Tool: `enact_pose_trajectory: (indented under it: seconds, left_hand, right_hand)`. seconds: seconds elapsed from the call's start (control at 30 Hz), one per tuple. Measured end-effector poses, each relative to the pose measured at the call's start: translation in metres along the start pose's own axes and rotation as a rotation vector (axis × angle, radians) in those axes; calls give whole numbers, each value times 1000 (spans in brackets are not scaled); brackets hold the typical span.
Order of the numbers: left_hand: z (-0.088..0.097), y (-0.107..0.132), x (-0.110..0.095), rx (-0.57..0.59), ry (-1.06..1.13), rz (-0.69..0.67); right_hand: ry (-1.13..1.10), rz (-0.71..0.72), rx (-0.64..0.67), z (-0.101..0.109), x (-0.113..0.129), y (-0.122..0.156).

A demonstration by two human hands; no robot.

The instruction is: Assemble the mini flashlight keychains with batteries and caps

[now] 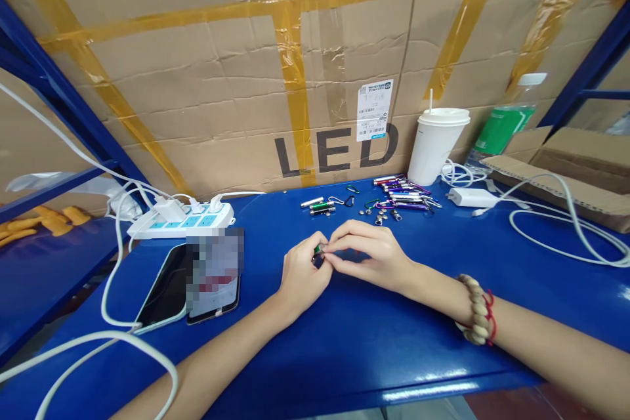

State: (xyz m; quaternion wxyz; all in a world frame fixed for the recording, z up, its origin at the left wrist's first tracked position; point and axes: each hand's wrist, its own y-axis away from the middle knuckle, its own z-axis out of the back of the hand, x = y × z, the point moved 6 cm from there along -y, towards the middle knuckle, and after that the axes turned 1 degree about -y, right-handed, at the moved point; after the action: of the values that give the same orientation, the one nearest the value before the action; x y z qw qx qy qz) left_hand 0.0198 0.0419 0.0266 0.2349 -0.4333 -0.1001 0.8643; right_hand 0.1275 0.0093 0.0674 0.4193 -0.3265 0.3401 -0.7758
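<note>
My left hand [302, 269] and my right hand [367, 252] meet over the middle of the blue table [354, 341]. Both pinch a small green keychain flashlight [318, 250] between their fingertips; most of it is hidden by the fingers. My right wrist wears a beaded bracelet [475, 310] with a red cord. Behind my hands lies a pile of small coloured keychain flashlights [406, 193], with a few loose ones [319, 206] and small metal parts [371, 210] nearby.
Two phones [189, 285] lie at the left by a white power strip [182, 220] with plugs and white cables [113, 335]. A white lidded cup [436, 144], a white charger [472, 197], a bottle [502, 125] and a cardboard box [561, 170] stand at the right. A taped carton wall [295, 79] closes the back.
</note>
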Motion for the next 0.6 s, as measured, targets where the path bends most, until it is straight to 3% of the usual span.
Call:
enact_pose_trajectory:
  seconds: [0.13,0.23,0.43,0.6]
  left_hand:
    - [1,-1,1,-29,19,30]
    - [1,-2,1,-46,80,71]
    - [-1,-2,3,-5,166,153]
    - [-2,-2,6,15,177,164]
  right_hand:
    - [79,-87,53,3,-8,-3]
    - [350,-351,131,17,-34,-5]
    - [826,-850,552,47,-91,16]
    - [909,-958,639,55,-101,24]
